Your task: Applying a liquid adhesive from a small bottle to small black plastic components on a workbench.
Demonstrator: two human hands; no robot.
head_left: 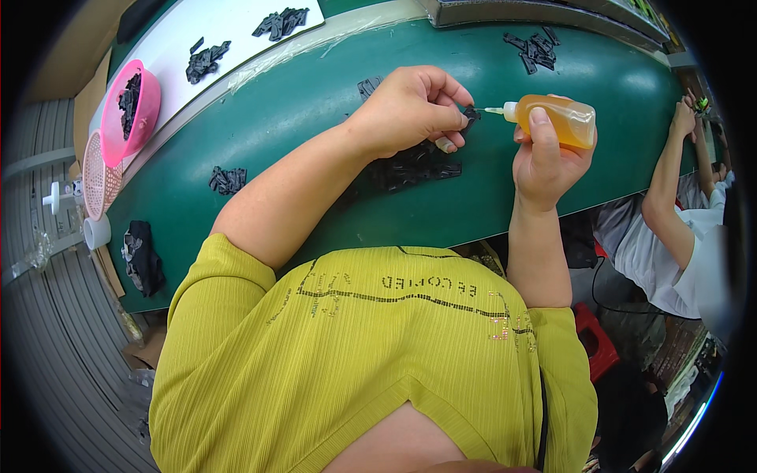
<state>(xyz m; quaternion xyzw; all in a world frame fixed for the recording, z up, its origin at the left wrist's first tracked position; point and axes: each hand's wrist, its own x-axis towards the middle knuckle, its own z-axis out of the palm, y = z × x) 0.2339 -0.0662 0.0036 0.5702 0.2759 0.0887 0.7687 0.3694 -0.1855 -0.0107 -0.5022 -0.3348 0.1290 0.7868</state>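
Between the thumb and fingers of my left hand (pixel 418 110) is a small black plastic part (pixel 471 115), held above the table. My right hand (pixel 548 169) grips a squeeze bottle (pixel 568 122) of amber liquid, tilted on its side with the thumb on top. Its thin needle tip points left and reaches the black part; whether it touches cannot be made out. Below my left hand lies a heap of black parts (pixel 418 169), partly hidden by that hand. Another small group of black parts (pixel 368 87) shows just behind my left wrist.
The green table (pixel 292 213) carries more black parts (pixel 229 180) at left and a pile (pixel 534 51) at far right. A white board (pixel 236 31) holds two piles. At far left stand a pink bowl (pixel 150 110), a pink basket (pixel 93 177) and a dark cloth (pixel 140 256). Another person (pixel 670 229) sits at right.
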